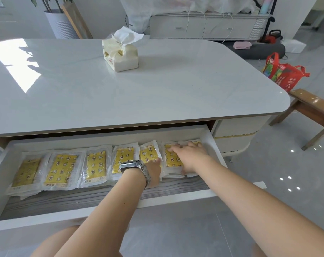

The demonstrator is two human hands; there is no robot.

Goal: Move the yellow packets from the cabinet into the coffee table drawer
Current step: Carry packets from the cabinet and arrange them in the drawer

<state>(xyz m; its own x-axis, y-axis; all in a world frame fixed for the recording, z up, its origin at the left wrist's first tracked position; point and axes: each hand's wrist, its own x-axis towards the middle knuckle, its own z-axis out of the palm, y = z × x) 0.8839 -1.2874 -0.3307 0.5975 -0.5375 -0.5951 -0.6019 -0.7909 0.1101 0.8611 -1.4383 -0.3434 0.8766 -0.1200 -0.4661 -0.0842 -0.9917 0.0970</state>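
The coffee table drawer (pixel 216 145) stands pulled out under the white tabletop. Several yellow packets (pixel 62 168) in clear wrappers lie in a row along its back, over grey folded cloth (pixel 83 198). My right hand (pixel 190 156) lies flat, fingers spread, on the rightmost packets (pixel 171 159) near the drawer's right wall. My left hand (pixel 153 172), with a metal watch on the wrist, rests against the edge of the packet (pixel 150 151) beside them; its fingers are mostly hidden. I cannot tell whether either hand grips a packet.
A tissue pack (pixel 121 52) stands on the white tabletop (pixel 176 89). A wooden stool (pixel 311 112) and a red shopping bag (pixel 285 75) are to the right on the grey floor. A low white cabinet (pixel 204 27) stands at the far wall.
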